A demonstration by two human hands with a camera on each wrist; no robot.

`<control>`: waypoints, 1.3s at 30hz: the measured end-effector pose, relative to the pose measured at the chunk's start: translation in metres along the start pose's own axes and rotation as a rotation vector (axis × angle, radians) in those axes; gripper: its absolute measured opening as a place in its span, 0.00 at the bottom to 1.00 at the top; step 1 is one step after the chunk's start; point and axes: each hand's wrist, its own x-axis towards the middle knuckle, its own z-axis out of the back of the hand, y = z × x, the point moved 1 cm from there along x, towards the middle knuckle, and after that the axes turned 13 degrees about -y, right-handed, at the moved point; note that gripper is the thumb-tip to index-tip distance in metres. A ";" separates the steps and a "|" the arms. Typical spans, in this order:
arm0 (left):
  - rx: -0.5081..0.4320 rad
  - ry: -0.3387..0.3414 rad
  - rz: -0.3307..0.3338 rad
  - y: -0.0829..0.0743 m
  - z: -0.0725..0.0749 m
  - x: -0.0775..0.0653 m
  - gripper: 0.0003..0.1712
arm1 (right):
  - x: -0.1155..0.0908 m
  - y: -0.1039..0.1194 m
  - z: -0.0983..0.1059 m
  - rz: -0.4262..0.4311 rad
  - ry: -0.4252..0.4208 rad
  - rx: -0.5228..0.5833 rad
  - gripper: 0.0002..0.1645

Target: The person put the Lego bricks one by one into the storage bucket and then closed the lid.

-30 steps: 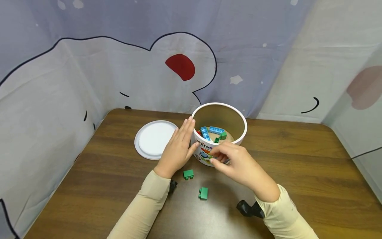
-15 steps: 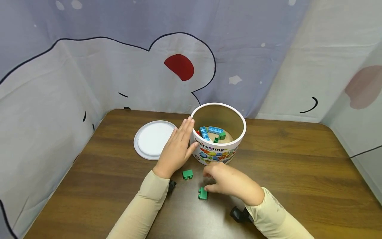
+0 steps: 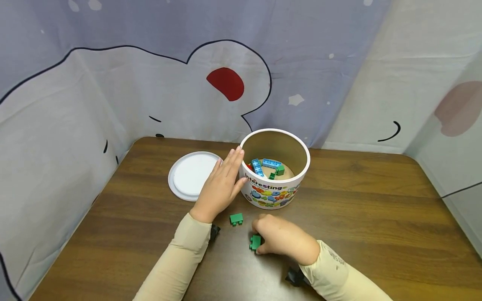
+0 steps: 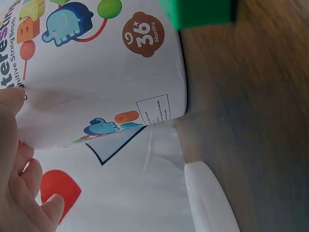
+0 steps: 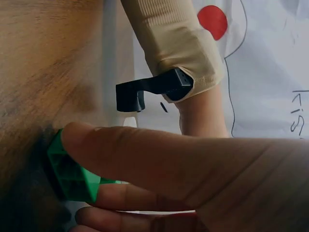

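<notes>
My left hand [image 3: 219, 188] has its fingers straight and lies against the left side of a white printed bucket [image 3: 269, 195]. In the left wrist view its thumb and fingers touch the bucket wall [image 4: 96, 72]. On the table in front of the bucket, my right hand [image 3: 286, 237] pinches a green building block [image 3: 255, 242] between thumb and fingers. The right wrist view shows this green block [image 5: 72, 176] with its hollow underside facing the camera. A second green block [image 3: 236, 219] lies on the table between the hands.
Inside the bucket are blue blocks [image 3: 271, 163], smaller green blocks [image 3: 280, 170] and a bit of red. Its white lid [image 3: 193, 175] lies on the wooden table [image 3: 361, 200] to the left. A patterned curtain [image 3: 169, 92] stands behind the table.
My right hand has come down from beside the bucket's front to the nearer green block and taken hold of it. My left hand has stayed at the bucket.
</notes>
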 end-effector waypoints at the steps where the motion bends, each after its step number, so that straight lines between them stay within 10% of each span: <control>1: -0.001 -0.003 -0.001 0.000 0.000 0.000 0.42 | 0.000 0.000 -0.001 0.001 -0.002 -0.003 0.18; 20: -0.010 -0.016 -0.009 0.001 -0.002 -0.002 0.40 | 0.000 -0.003 0.010 0.026 -0.056 0.001 0.16; 39: 0.010 -0.015 -0.006 0.001 -0.005 -0.001 0.41 | -0.013 -0.008 0.047 0.028 -0.320 -0.006 0.12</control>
